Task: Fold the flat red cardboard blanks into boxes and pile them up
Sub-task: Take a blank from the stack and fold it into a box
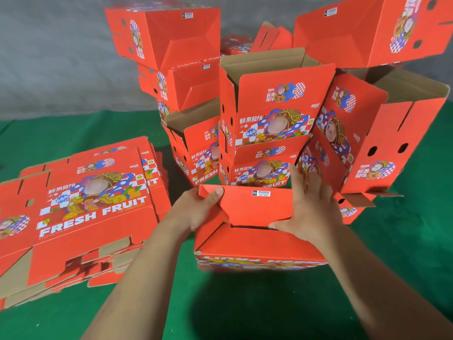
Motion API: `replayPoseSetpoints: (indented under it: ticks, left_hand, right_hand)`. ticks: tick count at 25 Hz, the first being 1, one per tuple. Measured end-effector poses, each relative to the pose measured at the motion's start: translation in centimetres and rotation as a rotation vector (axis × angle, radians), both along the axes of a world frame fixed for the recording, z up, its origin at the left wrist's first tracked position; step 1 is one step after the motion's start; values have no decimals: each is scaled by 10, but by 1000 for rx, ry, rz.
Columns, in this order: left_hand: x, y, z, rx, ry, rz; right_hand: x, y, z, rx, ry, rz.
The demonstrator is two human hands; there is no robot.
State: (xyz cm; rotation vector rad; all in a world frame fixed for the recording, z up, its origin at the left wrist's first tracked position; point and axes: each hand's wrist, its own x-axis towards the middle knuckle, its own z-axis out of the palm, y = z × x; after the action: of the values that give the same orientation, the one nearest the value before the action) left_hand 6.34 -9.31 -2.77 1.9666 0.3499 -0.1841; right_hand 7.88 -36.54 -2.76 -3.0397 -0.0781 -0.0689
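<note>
A red box (257, 244) sits upside down in front of me, its bottom flaps facing up and its printed side toward me. My left hand (196, 212) grips the left corner of the barcode flap (259, 204), thumb on top. On the right side, my right hand (311, 209) lies spread over the flaps, thumb at the flap's lower edge by the slot. A stack of flat red blanks (81, 212) lies to the left. Folded boxes (269, 119) are piled behind.
Green cloth (220, 303) covers the work surface. Piled boxes rise at the back left (166, 38) and back right (382, 30), some upside down. An open box (392, 133) leans on its side at the right. A grey wall stands behind.
</note>
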Motion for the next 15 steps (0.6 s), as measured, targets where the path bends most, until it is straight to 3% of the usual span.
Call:
replayPoseSetpoints:
  ticks: [3,5,9,13,15]
  left_hand:
    - [9,-5,-6,64,117,-41]
    - [11,-8,-12,78,59,2]
    - [9,-10,-18,-33,-1,54]
    - [6,-10,-18,-23,-54,26]
    - [4,-8,-17,-58,-68,38]
  right_hand:
    - [1,17,-8,-147,9,231]
    - [3,21,-13,-128,52,287]
    - [8,6,-12,-97,-40,485]
    - [19,-5,-2,346,-45,558]
    - [23,-6,7,409,-50,557]
